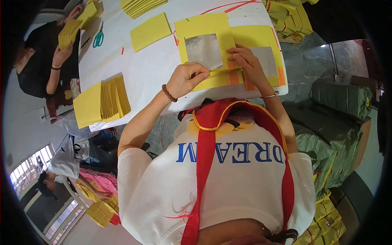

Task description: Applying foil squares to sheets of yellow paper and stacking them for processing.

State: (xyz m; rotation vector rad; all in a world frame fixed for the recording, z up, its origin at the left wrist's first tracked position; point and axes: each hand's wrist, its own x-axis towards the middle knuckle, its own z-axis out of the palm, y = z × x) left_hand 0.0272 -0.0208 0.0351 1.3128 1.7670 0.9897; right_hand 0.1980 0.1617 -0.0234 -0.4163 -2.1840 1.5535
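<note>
In front of me lies a yellow paper sheet [204, 25] with a silver foil square [203, 51] at its middle. Its near edge is turned up into a narrow folded strip [222, 72]. My left hand [189, 79] pinches the left end of that strip between thumb and fingers. At the sheet's right side, my right hand [247, 63] has its fingers bent on the paper's edge, closed around it; part of that grip is hidden. Under and right of it is another yellow sheet [255, 34] with a silver patch [265, 61] and orange marks.
On the white table [151, 69] are a flat yellow stack [150, 32], a fanned stack of folded yellow paper [115, 97] and green-handled scissors [98, 39]. A co-worker at the left holds a yellow bundle [69, 34]. Green wrapped bales [326, 139] stand at the right.
</note>
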